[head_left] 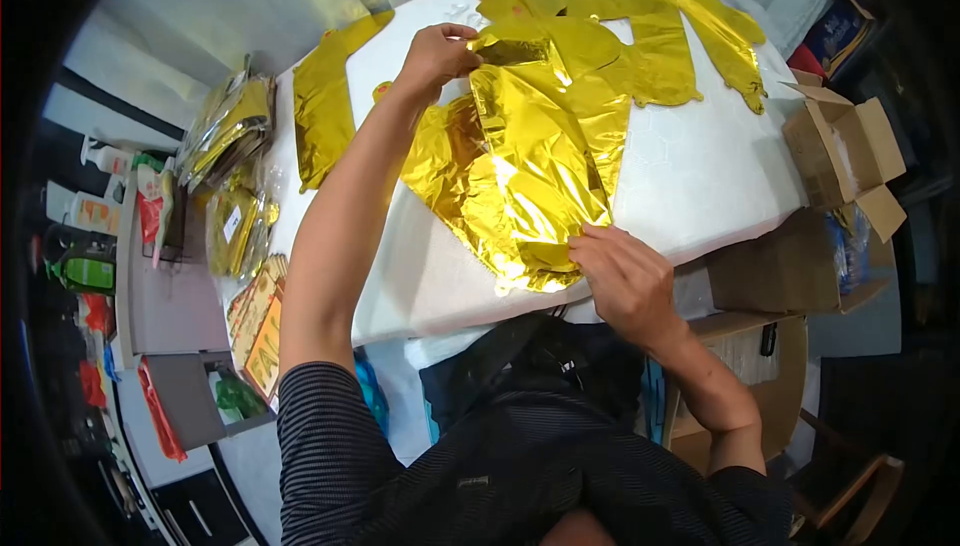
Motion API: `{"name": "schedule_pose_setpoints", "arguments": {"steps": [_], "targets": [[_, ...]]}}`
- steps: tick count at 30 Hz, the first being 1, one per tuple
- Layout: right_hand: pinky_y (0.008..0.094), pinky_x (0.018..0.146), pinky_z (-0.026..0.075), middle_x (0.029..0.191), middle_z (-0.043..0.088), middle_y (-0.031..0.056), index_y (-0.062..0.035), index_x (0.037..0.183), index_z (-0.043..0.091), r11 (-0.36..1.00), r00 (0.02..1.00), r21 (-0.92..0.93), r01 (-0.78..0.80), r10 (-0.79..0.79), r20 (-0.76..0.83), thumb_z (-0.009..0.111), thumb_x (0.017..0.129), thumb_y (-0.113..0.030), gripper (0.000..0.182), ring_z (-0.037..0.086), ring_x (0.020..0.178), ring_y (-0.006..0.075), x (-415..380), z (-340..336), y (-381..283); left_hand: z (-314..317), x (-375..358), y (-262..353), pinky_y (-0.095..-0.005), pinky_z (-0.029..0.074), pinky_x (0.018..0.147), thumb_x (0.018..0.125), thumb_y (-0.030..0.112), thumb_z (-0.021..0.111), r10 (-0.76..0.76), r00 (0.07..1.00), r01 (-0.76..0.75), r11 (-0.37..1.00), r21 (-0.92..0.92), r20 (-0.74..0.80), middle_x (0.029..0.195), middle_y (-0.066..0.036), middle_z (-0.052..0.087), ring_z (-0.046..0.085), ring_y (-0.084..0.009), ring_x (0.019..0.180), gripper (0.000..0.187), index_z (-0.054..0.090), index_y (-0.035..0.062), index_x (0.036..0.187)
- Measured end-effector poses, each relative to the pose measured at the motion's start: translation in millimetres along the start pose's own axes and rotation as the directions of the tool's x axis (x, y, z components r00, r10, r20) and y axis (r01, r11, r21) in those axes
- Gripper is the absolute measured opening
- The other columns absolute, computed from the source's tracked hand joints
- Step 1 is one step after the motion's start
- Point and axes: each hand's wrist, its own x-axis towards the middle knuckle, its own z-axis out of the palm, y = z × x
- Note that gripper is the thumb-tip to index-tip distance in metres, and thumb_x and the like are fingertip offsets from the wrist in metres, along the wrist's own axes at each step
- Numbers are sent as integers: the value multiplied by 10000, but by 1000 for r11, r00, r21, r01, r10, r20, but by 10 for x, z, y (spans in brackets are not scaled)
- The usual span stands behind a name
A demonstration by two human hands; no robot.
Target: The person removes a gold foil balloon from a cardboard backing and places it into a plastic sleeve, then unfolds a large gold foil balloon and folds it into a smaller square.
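Note:
A shiny gold foil balloon [540, 171], flat and uninflated, lies spread across the table near its front edge. My left hand [438, 61] pinches its upper left edge, where the foil folds over. At the lower right corner, close to the table edge, my right hand [628, 276] grips the same sheet between thumb and fingers. Beneath and behind it, more flat gold foil balloons overlap, one of them a long piece [715, 36] at the back right. Another flat gold piece [322, 106] rests left of my left forearm. The fingertips of both hands are partly hidden by foil.
The table [690, 181] has a white cover. Clear bags of folded gold foil [235, 126] and printed cards [258, 326] sit at the left. Open cardboard boxes [840, 146] stand on the right. Bottles [85, 271] line a shelf at far left, and a curtain hangs behind.

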Motion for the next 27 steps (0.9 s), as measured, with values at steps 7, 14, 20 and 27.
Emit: {"name": "schedule_pose_setpoints", "arguments": {"steps": [7, 14, 20, 27], "targets": [[456, 930, 603, 1014, 768, 101, -31, 944, 711, 999, 997, -38, 10, -7, 82, 693, 834, 7, 118, 754, 1015, 298, 46, -18, -45, 39, 21, -90, -310, 547, 782, 877, 226, 841, -119, 993, 118, 993, -9, -22, 965, -11, 705, 652, -115, 827, 386, 718, 87, 1215], [467, 975, 580, 1054, 773, 82, -55, 968, 737, 998, 990, -53, 46, -39, 133, 709, 840, -14, 137, 743, 1055, 295, 64, -33, -36, -70, 96, -409, -329, 603, 727, 782, 0, 776, 20, 994, 15, 952, 305, -112, 1023, -209, 752, 733, -215, 874, 461, 699, -43, 1235], [470, 1020, 567, 1108, 769, 73, -54, 1014, 757, 991, 972, -70, 111, -94, 213, 720, 829, -18, 192, 724, 1117, 288, 49, 51, -34, -123, 165, -513, -344, 565, 624, 770, 32, 820, 133, 975, -78, 955, 288, -178, 854, -175, 759, 703, -210, 667, 372, 754, -44, 1128], [464, 1062, 542, 1183, 748, 79, -85, 994, 766, 991, 962, -67, 120, -99, 254, 737, 811, -48, 189, 697, 1180, 287, 42, 80, -95, -133, 183, -536, -359, 530, 527, 817, 32, 794, 108, 984, -74, 971, 229, -139, 764, -149, 723, 668, -217, 580, 312, 745, -55, 1113]]}}
